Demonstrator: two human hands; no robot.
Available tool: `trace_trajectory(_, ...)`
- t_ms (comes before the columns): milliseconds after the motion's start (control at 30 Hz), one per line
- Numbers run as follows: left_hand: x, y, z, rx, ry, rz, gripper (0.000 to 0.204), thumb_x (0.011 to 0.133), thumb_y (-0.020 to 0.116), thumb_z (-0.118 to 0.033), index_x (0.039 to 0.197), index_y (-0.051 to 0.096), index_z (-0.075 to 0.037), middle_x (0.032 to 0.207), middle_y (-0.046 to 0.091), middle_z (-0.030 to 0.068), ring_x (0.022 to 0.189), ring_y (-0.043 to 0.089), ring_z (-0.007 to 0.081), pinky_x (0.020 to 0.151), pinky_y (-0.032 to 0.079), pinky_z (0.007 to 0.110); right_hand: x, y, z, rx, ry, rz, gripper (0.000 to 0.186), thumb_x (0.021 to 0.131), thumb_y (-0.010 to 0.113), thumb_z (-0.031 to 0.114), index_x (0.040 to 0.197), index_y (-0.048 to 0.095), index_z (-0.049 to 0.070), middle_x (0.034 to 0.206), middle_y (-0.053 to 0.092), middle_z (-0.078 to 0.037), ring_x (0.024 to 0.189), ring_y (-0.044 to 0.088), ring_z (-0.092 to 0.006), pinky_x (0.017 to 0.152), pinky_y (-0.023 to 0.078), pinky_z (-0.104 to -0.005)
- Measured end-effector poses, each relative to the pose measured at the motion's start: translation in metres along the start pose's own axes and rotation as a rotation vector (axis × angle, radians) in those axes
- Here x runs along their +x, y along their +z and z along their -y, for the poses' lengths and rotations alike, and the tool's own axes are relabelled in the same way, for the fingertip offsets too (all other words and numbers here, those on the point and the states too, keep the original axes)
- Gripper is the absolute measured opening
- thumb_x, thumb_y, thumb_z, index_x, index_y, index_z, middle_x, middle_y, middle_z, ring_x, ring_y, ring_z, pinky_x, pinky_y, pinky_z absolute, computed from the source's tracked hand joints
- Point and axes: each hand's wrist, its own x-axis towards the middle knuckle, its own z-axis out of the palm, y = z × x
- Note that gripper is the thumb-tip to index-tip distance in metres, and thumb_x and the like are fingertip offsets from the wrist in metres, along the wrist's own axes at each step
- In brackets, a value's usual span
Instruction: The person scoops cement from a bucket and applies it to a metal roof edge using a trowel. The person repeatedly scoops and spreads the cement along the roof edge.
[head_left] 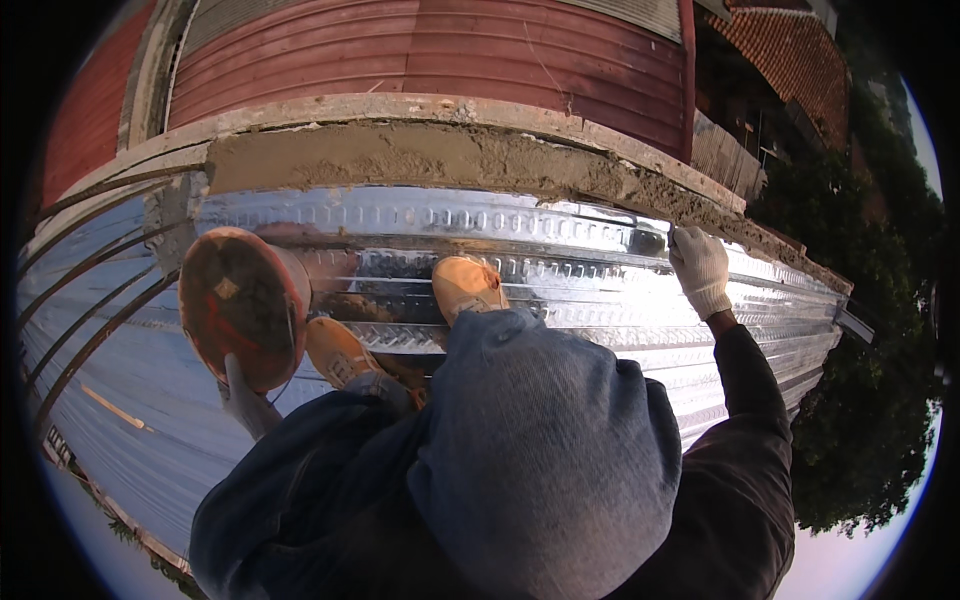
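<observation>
My left hand, in a pale glove, grips the near edge of a round orange-pink bucket. The bucket's dark, stained round face is turned up toward me, with a small tan patch on it. Out to the right, my gloved right hand is closed in a fist beside the mortar edge. It holds what looks like a trowel, mostly hidden by the fingers and glare. A strip of wet grey-brown mortar runs along the wall's foot, smoother at left and rougher toward the right.
I stand on shiny ribbed metal decking in tan shoes. Bent rusty rebar juts out at left. A concrete ledge and red corrugated wall lie ahead. Trees and a tiled roof are at right.
</observation>
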Motion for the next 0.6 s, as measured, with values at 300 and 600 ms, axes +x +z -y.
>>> trace_trajectory(300, 0.002, -0.002, 0.002, -0.015, -0.001, 0.029, 0.068, 0.107, 0.082, -0.036, 0.161, 0.06, -0.001, 0.153, 0.068, 0.0158, 0.133, 0.07, 0.0283, 0.109, 0.06, 0.04, 0.052, -0.006, 0.046, 0.0, -0.047, -0.045, 0.012, 0.095, 0.076, 0.021, 0.101, 0.071, 0.012, 0.092, 0.071, -0.011, 0.09, 0.074, -0.0351, 0.078, 0.058, -0.0511)
trace_trajectory(600, 0.004, -0.004, 0.007, -0.042, -0.004, 0.035, 0.066, 0.105, 0.085, -0.036, 0.158, 0.062, -0.001, 0.152, 0.069, 0.0153, 0.133, 0.071, 0.0272, 0.109, 0.06, 0.039, 0.033, -0.007, 0.047, 0.045, -0.062, 0.013, 0.013, 0.095, 0.076, 0.019, 0.103, 0.071, 0.011, 0.094, 0.071, -0.011, 0.091, 0.073, -0.036, 0.08, 0.056, -0.0514)
